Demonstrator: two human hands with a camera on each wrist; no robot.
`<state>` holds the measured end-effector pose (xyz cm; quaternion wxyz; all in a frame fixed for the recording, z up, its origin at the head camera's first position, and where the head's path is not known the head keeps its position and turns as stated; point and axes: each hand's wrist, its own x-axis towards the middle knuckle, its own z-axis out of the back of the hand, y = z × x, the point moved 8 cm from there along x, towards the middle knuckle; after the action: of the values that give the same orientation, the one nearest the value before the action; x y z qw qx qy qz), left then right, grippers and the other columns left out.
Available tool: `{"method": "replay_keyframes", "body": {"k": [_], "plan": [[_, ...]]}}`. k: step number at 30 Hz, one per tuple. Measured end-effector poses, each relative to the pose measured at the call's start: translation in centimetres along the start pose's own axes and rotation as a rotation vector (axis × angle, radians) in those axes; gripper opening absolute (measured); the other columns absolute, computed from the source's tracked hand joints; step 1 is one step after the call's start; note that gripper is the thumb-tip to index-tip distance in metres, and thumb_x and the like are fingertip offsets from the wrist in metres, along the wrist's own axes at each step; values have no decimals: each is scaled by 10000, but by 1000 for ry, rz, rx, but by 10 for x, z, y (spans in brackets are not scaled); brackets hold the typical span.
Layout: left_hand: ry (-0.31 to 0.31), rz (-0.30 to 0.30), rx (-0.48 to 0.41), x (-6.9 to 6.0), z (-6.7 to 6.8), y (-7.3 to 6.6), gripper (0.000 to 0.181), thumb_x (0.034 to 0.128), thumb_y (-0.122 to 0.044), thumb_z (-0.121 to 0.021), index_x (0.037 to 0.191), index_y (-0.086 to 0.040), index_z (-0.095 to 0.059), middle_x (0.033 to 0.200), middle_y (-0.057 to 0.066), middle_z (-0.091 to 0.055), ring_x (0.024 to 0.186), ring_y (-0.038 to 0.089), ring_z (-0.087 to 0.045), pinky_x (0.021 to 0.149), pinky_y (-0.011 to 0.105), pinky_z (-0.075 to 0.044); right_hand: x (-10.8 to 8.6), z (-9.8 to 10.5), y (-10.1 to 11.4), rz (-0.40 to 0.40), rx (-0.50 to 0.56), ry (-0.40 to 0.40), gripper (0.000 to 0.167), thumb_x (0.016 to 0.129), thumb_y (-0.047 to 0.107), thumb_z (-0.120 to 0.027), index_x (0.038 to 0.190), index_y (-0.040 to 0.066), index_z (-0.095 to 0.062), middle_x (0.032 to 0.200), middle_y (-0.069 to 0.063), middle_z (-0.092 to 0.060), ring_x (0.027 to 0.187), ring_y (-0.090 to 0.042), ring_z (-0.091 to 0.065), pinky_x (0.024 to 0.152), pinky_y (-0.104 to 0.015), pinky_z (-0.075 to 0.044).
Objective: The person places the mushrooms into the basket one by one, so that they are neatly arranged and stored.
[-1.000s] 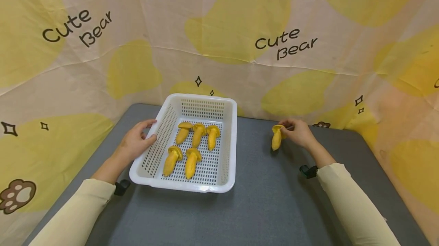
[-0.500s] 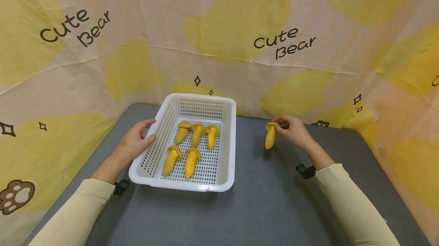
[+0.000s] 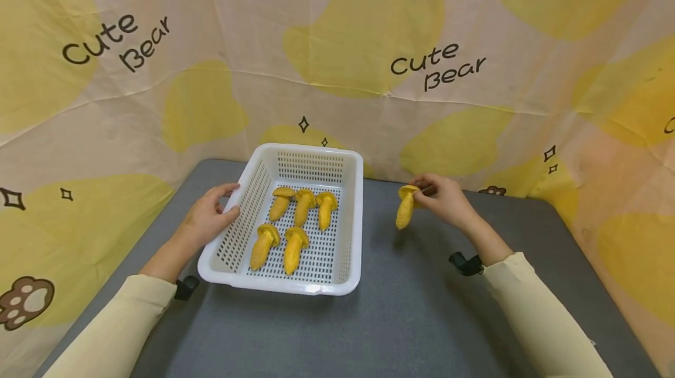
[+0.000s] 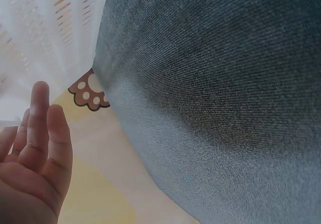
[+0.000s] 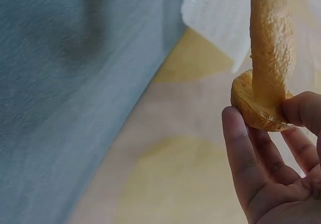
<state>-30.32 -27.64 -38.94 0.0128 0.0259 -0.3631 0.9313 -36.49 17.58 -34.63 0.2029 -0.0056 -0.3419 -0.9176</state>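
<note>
A white perforated plastic basket [image 3: 356, 261] stands on the dark grey table. Several yellow mushrooms lie inside, such as a front one [image 3: 294, 251] and a rear one [image 3: 327, 211]. At the basket's left side is my left hand [image 3: 208, 217], its thumb and fingertips at the rim. Its fingers look mostly straight in the left wrist view beside the slotted wall. To the right of the basket, my right hand [image 3: 443, 199] pinches another yellow mushroom [image 3: 405, 213] by its cap, stem hanging down above the table. The right wrist view shows thumb and fingers on that cap [image 5: 246, 101].
The grey table [image 3: 401, 319] reaches back to a printed fabric backdrop [image 3: 364, 26] hung behind and along both sides. A dark wrist device [image 3: 466, 264] sits under the right wrist, and another [image 3: 187, 288] by the left.
My right hand has moved left toward the basket with the mushroom, which now hangs a little nearer the basket. The left hand and the basket have stayed in place.
</note>
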Motion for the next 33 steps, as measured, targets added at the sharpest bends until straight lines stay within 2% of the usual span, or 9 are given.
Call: {"method": "replay_keyframes", "body": {"k": [6,20,25,33], "plan": [[-6,2,6,0,0,0,576,924,-196,-565,1449,-58,-371,1365,215,-446,641,168,-581,521,294,-530,0,-2,19,48,18,-4,285,919,123,-615,1202,88,-620,1128,-183,-662,965,-332,-665,721,-403,-587],[-12,5,7,-2,0,-1,575,926,-188,-560,1452,-57,-370,1369,226,-442,646,172,-577,521,292,-526,4,-18,66,143,82,13,236,893,117,-634,1127,150,-647,1068,-83,-694,915,-258,-681,699,-354,-584],[-9,2,6,-2,0,-2,579,928,-198,-562,1455,-57,-367,1371,230,-441,647,167,-577,518,290,-526,5,-27,83,186,109,29,223,887,114,-630,1103,163,-658,1068,-47,-687,890,-225,-677,715,-342,-579],[-7,4,2,-2,1,-2,585,930,-208,-565,1458,-57,-362,1377,229,-437,642,157,-576,517,289,-527,6,-45,102,211,124,72,245,877,114,-637,1119,138,-656,1070,-83,-681,862,-208,-674,709,-320,-578]]}}
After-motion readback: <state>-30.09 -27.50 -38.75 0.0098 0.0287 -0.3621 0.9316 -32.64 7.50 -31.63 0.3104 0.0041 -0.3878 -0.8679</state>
